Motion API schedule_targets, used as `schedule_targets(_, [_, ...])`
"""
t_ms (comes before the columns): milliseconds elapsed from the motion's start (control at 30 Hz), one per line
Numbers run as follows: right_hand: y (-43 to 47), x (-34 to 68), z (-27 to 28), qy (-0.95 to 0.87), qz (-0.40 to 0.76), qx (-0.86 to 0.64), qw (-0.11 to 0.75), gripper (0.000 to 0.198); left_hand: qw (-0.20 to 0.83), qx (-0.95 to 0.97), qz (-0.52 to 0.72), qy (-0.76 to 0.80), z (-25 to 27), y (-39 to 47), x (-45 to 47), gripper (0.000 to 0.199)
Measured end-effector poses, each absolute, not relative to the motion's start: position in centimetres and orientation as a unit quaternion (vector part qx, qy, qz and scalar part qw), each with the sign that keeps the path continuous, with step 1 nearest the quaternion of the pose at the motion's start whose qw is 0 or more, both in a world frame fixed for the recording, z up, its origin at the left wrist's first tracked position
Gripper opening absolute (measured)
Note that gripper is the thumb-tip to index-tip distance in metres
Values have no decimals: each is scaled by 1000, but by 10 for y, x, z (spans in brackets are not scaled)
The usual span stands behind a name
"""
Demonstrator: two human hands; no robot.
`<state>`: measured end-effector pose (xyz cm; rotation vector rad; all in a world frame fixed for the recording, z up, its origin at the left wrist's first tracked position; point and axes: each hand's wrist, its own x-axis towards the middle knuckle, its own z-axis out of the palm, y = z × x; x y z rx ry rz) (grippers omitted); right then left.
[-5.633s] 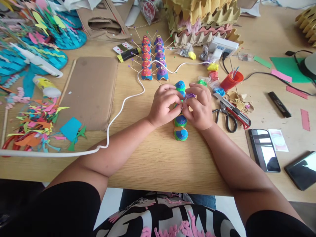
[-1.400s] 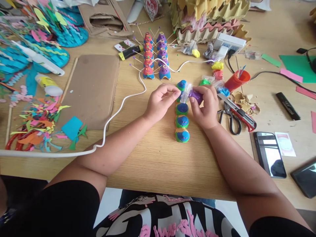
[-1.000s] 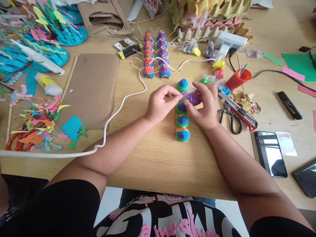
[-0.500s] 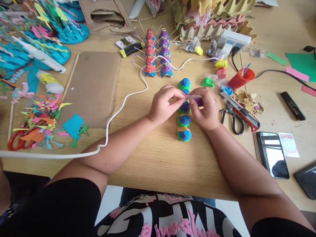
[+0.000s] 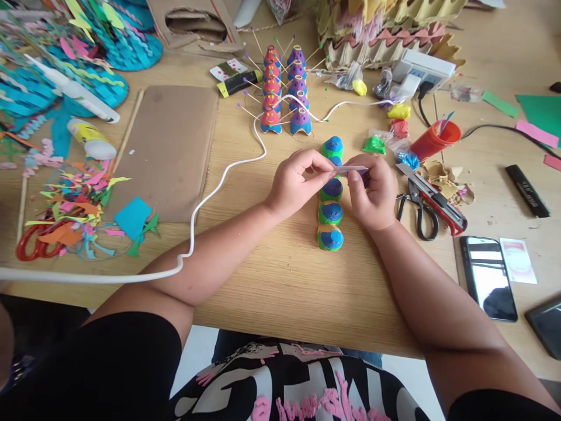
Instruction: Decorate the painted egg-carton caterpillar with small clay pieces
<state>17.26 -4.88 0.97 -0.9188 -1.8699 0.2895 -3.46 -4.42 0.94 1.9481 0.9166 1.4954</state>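
Between both sets of fingertips is a small pale wrapper (image 5: pixel 349 169) with a bit of purple at its right end. My left hand (image 5: pixel 298 184) pinches the wrapper's left end between thumb and fingers. At the other end, my right hand (image 5: pixel 374 190) is closed round it, its fingers partly hiding the purple part. Below the hands lies a row of blue and green egg-carton cups (image 5: pixel 330 213) with small faces; the hands cover part of it. Farther back stand a row of red figures (image 5: pixel 270 102) and one of purple figures (image 5: pixel 300 102), with pin-like sticks poking out.
A white cord (image 5: pixel 225 169) crosses the table. To the right are scissors (image 5: pixel 424 216), a box cutter (image 5: pixel 438 199), a red cup (image 5: pixel 436 140), clay packets (image 5: pixel 374 145) and a phone (image 5: pixel 488 278). Leftward lie cardboard (image 5: pixel 166 152) and paper scraps (image 5: pixel 74 204).
The view has shifted slightly, moving everything a little to the right. Between the hands, more of the pale wrapper shows, and the right hand sits slightly farther from the left.
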Motion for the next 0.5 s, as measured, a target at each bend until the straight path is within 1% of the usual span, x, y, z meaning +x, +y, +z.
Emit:
schedule_targets(133, [-51, 170, 13, -749, 146, -383, 521, 40, 261, 708, 564, 337, 9, -44, -33, 29])
schedule_targets(233, [-50, 169, 15, -752, 155, -369, 523, 39, 256, 707, 568, 336, 9, -43, -34, 28])
schedule_targets(500, [-48, 169, 15, -772, 128, -355, 512, 28, 251, 707, 587, 304, 8, -42, -34, 24])
